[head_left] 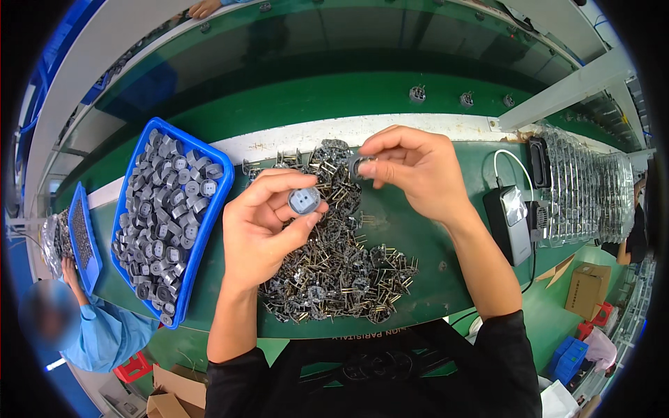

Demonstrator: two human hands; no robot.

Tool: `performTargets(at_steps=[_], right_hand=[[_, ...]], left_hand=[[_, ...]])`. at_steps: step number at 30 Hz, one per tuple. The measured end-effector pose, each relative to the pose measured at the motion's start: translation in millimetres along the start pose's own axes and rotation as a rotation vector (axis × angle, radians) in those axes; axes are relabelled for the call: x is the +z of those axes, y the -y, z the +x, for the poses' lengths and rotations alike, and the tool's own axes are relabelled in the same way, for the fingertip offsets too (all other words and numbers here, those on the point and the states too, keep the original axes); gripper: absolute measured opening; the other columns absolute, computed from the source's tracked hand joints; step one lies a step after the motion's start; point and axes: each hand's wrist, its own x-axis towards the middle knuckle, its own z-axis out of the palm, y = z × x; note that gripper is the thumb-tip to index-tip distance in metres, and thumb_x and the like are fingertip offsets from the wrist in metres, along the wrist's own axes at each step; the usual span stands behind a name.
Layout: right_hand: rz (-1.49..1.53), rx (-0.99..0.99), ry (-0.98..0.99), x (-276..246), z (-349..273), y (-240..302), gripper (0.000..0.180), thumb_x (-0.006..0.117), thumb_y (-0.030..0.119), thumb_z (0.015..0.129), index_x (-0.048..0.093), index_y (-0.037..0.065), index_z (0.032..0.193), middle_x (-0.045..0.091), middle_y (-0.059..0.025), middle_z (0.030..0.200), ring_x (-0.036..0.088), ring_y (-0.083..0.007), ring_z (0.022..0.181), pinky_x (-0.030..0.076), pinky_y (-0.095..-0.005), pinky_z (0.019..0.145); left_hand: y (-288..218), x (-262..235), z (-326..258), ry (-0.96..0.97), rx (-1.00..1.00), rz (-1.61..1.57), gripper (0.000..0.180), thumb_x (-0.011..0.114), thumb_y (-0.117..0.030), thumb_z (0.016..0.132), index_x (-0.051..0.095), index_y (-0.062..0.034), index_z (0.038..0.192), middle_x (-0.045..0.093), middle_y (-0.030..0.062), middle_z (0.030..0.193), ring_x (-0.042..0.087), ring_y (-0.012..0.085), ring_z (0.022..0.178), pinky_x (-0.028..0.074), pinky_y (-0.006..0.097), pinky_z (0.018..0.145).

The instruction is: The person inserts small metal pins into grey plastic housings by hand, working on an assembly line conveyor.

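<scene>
My left hand (254, 233) pinches a round grey socket housing (304, 200) between thumb and fingers, its slotted face turned up. My right hand (421, 171), to the right and a little farther off, grips a small dark round plug part (358, 167) by its edge; my fingers partly cover it. The two pieces are apart. Below and between my hands spreads a heap of dark plug bases with brass pins (334, 272) on the green bench (446, 292). Left of my left hand stands a blue tray (228, 177) full of grey round housings (164, 209).
On the right lie a power bank (514, 233) with a white cable and stacked clear plastic trays (585, 184). Beyond a white ledge (279, 139), several plug parts (417, 94) sit on a green conveyor belt (313, 101). A person in blue (111, 334) works at far left.
</scene>
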Motion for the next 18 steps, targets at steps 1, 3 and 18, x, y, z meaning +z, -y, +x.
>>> performTargets(at_steps=[1,3,18], right_hand=[[0.084,0.043,0.062,1.6,2.0,2.5,0.016,0.072,-0.001,0.084,0.068,-0.004,0.099,0.071,-0.0067,0.086,0.065,-0.0087,0.072,0.053,-0.0215,0.064],[0.113,0.041,0.099,9.5,-2.0,2.9,0.016,0.072,-0.001,0.085,0.068,-0.004,0.099,0.071,-0.0063,0.086,0.065,-0.0084,0.073,0.052,-0.0208,0.063],[-0.186,-0.51,-0.091,33.1,-21.9,0.0,0.019,0.078,-0.005,0.074,0.075,0.001,0.092,0.063,-0.0079,0.099,0.064,-0.0151,0.083,0.055,-0.0251,0.069]], left_hand=[[2.1,2.3,-2.1,-0.07,-0.029,0.021,0.038,0.061,0.017,0.078,0.058,0.0069,0.114,0.058,0.0153,0.115,0.068,0.0217,0.09,0.06,0.031,0.078],[1.5,3.8,-2.7,-0.043,-0.054,-0.012,0.039,0.061,0.017,0.079,0.057,0.0073,0.116,0.06,0.014,0.113,0.067,0.0194,0.093,0.058,0.029,0.08],[1.9,8.1,-8.6,-0.043,0.052,0.207,0.042,0.074,0.011,0.077,0.068,0.0016,0.117,0.061,0.0087,0.107,0.063,0.0109,0.091,0.054,0.02,0.07]])
